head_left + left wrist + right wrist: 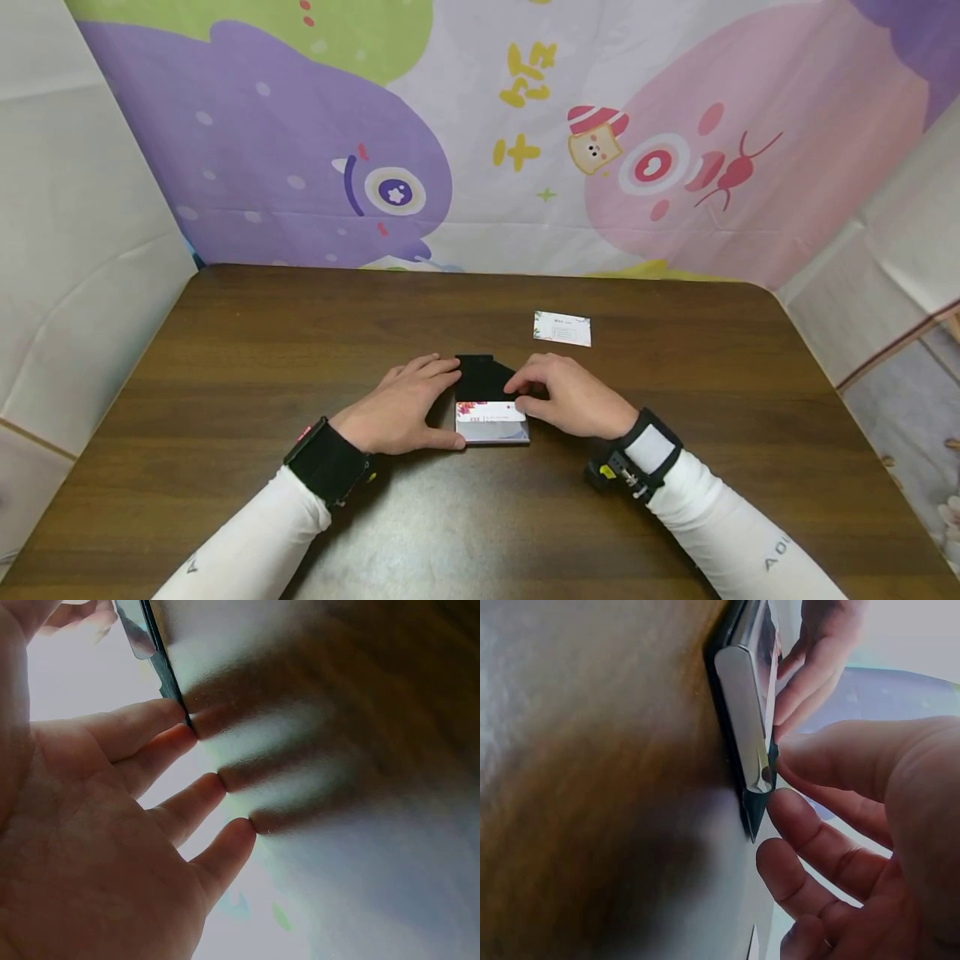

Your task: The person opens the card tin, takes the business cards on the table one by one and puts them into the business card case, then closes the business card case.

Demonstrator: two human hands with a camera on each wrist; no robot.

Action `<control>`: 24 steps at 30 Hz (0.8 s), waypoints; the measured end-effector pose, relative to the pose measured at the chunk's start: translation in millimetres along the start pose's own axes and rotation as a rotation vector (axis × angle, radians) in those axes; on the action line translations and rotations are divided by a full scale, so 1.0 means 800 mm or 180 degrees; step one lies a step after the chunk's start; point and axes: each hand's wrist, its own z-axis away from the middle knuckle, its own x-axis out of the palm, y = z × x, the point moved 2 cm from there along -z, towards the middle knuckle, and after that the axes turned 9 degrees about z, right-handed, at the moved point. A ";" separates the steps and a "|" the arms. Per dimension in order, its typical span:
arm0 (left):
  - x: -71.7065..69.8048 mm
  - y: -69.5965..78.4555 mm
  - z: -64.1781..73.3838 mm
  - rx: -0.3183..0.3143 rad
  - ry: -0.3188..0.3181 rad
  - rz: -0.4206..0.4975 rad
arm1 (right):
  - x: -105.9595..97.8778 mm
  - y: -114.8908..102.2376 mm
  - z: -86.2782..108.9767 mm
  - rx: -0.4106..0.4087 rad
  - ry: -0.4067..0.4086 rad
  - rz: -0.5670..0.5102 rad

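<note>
A card case (491, 432) with a silvery body and a raised black flap (480, 379) lies on the table. In it sits a white business card (491, 412) with red flowers at its left end. My left hand (408, 408) lies along the case's left side, its fingertips at the flap's edge and its thumb at the near corner. In the left wrist view, that hand's fingers (221, 855) are spread and nearly straight. My right hand (573, 398) is bent over the right side, thumb and forefinger at the card's right end. The right wrist view shows the case (739, 712) edge-on.
Another white business card (562, 328), printed with leaves at its corners, lies farther back to the right. The brown wooden table (300, 325) runs back to a cartoon-printed cloth (510, 225). White cloths hang at both sides.
</note>
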 end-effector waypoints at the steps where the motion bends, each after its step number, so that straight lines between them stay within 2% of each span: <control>1: 0.000 0.000 0.000 -0.0005 -0.0002 0.0002 | -0.001 0.000 0.000 0.0003 0.0016 -0.0004; 12: 0.000 0.000 0.001 -0.0008 -0.0010 0.0018 | -0.010 0.004 -0.001 0.0082 0.0133 -0.0034; 24: 0.000 0.000 0.001 0.0003 -0.0016 0.0014 | -0.020 0.020 -0.003 0.0195 0.0303 -0.0040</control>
